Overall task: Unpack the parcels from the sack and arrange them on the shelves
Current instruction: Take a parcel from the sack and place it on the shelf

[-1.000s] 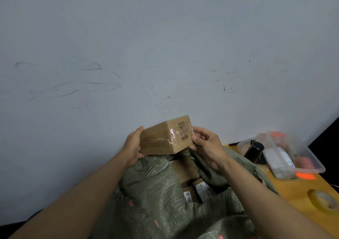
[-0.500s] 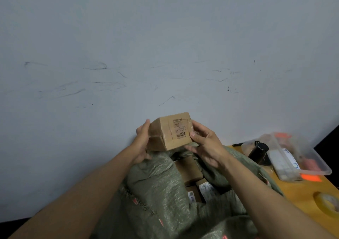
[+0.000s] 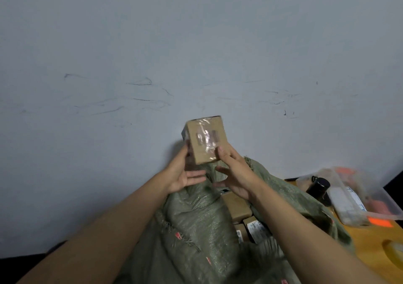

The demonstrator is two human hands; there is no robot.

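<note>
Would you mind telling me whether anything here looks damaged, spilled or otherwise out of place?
Nothing stands out. The taped cardboard parcel, held tilted between the left hand and right hand, looks intact, and more parcels lie inside the open green sack.

One small brown cardboard parcel wrapped in clear tape (image 3: 206, 141) is raised between two bare hands, left hand (image 3: 182, 172) and right hand (image 3: 236, 174). One green woven sack (image 3: 196, 229). At least four brown cardboard parcels visible inside its mouth (image 3: 236, 206). One clear plastic tub (image 3: 357, 196), one black cylindrical jar (image 3: 318, 186), one yellow tape roll (image 3: 394, 253) on the orange surface (image 3: 366, 244).
</note>
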